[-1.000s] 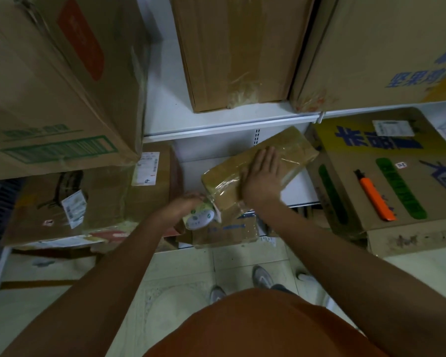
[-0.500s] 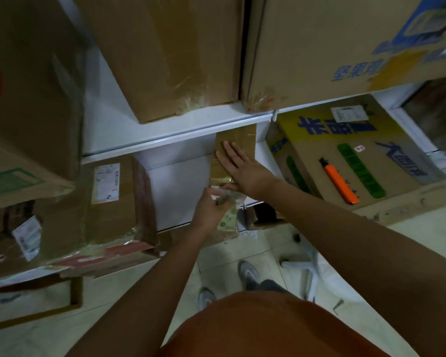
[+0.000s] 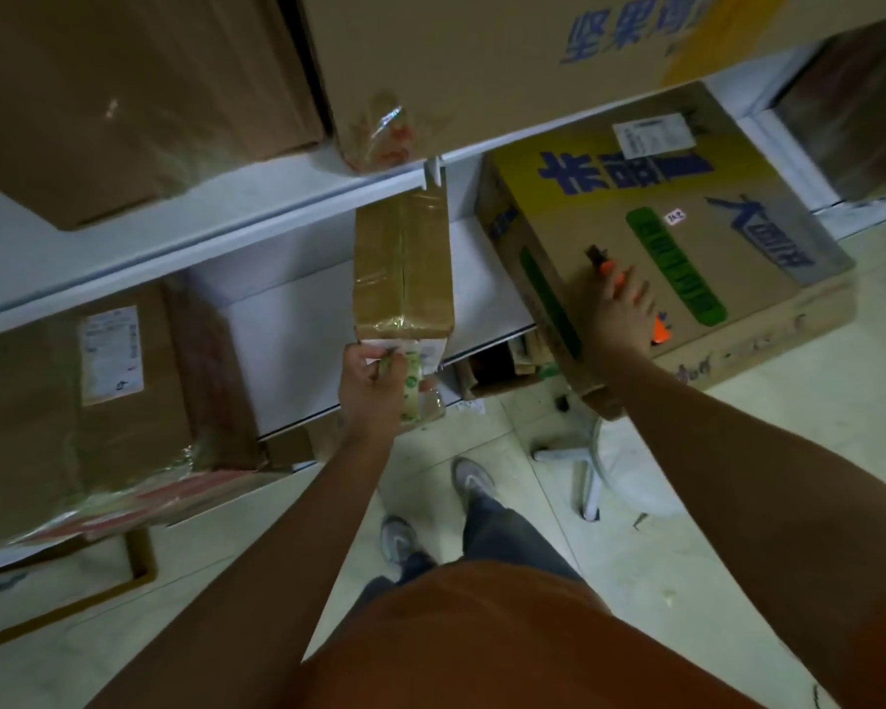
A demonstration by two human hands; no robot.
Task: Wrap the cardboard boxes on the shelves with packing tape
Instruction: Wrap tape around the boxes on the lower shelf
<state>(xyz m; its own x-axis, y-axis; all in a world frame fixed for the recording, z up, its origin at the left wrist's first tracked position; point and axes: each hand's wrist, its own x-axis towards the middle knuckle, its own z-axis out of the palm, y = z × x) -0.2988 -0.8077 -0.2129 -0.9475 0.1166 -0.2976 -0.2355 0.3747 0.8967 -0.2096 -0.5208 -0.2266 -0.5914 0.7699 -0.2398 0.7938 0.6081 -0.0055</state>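
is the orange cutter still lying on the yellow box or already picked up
Lying on it. The orange cutter rests flat on the yellow box, with the right hand over its middle; whether the fingers have gripped it, cannot tell.

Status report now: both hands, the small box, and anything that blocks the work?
Left hand grips tape roll at small box front edge. Right hand on orange cutter, grip unclear. Box taped, on lower shelf. Nothing blocking.

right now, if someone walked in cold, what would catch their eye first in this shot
Probably the orange cutter lying on the big yellow-topped box at right, with the right hand reaching onto it. Next, the small taped box at centre on the white shelf, and the left hand gripping a tape roll at its near end.
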